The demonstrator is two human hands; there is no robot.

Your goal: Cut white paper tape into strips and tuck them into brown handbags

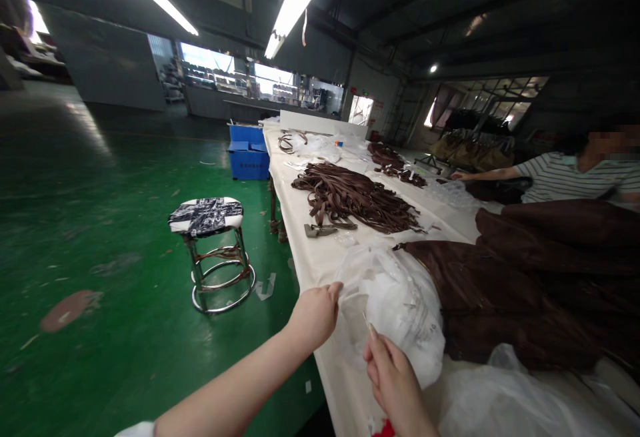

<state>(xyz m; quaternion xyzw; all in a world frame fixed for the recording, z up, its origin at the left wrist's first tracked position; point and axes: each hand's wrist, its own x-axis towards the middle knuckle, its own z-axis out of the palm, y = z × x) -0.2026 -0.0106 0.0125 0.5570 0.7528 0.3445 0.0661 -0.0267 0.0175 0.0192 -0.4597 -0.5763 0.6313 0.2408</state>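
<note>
A clear plastic bag point(427, 340) with white contents and some print on it lies on the near part of the table. My left hand point(317, 313) is closed on the bag's edge at its left side. My right hand point(395, 373) is closed too, thumb and fingers pinched together at the bag's near side. Edge of the bag or something thin shows at those fingertips; I cannot make out which. Dark brown bags point(505, 290), apparently of leather or similar material, are heaped right beside the plastic bag.
Brown straps point(355, 197) lie piled on the long white-covered table point(295, 240). Another clear plastic bag point(520, 400) is at the near right. A stool point(207, 217) and a blue box point(249, 160) stand left of the table. Across it, a person in a striped shirt point(560, 177) reaches out one arm.
</note>
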